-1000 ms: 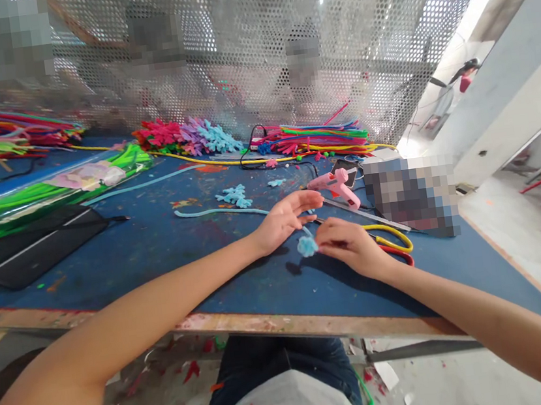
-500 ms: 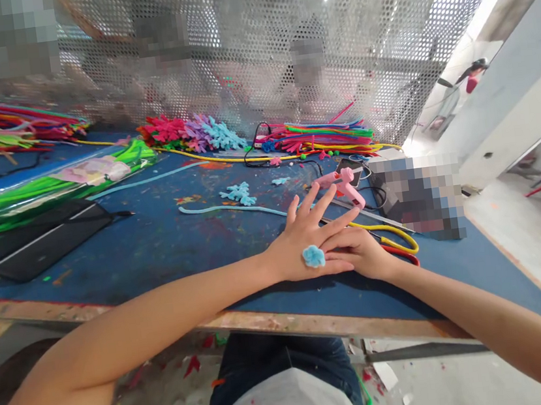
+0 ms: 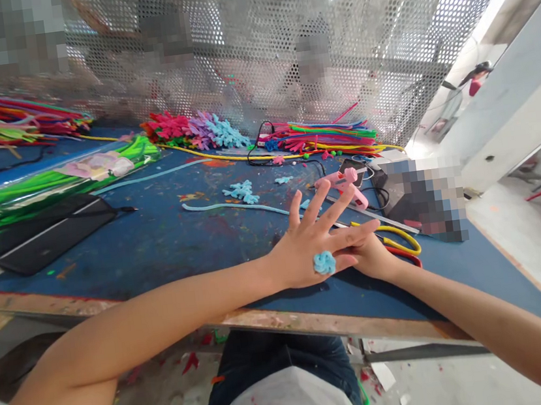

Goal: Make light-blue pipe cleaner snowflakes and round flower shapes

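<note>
My left hand is stretched over the table, back upward, with its fingers spread apart. A small light blue fuzzy flower shows at the base of its thumb and index finger; whether it rests there or is held from below, I cannot tell. My right hand meets it from the right, its fingers hidden behind the left thumb and index finger. Just beyond the left fingertips lies a pink glue gun. Scissors with yellow and red handles lie beside my right hand.
Light blue fuzzy pieces and a light blue pipe cleaner lie mid-table. Behind are coloured pipe cleaner bundles and finished-looking fuzzy pieces against a perforated metal screen. At left are a green bagged bundle and a black device.
My left hand has shifted slightly right with its fingers spread wider, and the blue flower appears turned and further right. More of my right hand is covered by the left.
</note>
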Demonstrator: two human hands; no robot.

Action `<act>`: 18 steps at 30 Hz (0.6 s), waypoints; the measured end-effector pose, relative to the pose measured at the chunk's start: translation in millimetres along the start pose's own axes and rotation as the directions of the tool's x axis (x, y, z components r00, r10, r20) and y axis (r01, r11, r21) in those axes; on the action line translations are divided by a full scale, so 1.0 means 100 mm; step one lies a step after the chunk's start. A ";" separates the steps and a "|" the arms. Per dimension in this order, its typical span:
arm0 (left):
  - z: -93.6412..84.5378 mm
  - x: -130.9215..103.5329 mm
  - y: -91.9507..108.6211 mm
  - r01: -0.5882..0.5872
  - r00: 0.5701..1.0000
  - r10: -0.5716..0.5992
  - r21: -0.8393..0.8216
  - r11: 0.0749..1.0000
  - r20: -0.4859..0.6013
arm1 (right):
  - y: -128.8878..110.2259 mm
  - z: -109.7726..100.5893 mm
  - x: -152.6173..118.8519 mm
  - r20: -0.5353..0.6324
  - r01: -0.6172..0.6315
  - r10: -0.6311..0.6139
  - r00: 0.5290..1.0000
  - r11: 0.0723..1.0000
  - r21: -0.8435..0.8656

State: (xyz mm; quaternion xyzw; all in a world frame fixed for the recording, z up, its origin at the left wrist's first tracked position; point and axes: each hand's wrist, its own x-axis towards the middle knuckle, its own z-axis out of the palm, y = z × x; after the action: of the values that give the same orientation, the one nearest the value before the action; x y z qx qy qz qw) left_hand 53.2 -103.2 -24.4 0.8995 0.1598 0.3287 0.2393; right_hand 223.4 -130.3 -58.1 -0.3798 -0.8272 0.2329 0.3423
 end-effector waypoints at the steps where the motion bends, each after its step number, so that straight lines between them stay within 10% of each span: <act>1: 0.00 -0.01 0.01 -0.005 1.000 0.005 -0.022 1.000 0.006 | -0.01 0.00 0.00 0.006 -0.013 0.013 1.000 1.000 -0.008; 9: -0.02 0.00 0.04 -0.001 0.999 0.006 -0.138 0.990 0.038 | -0.04 -0.03 -0.01 -0.009 0.036 -0.037 0.999 0.993 -0.108; 14: -0.10 0.03 -0.04 0.116 0.984 -0.145 -0.246 0.962 -0.102 | 0.01 -0.08 0.00 -0.242 -0.005 -0.043 0.969 0.981 -0.194; 18: -0.13 0.07 -0.20 0.300 0.948 -0.319 -0.399 0.867 0.020 | -0.05 -0.17 0.05 -0.370 -0.142 0.043 0.928 0.959 -0.244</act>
State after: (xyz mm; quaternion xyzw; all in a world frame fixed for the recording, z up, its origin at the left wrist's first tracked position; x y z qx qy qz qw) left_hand 46.6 -78.7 -22.7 0.7869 0.2375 0.3326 0.4623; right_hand 231.8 -127.2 -42.0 -0.4975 -0.7548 0.0619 0.4229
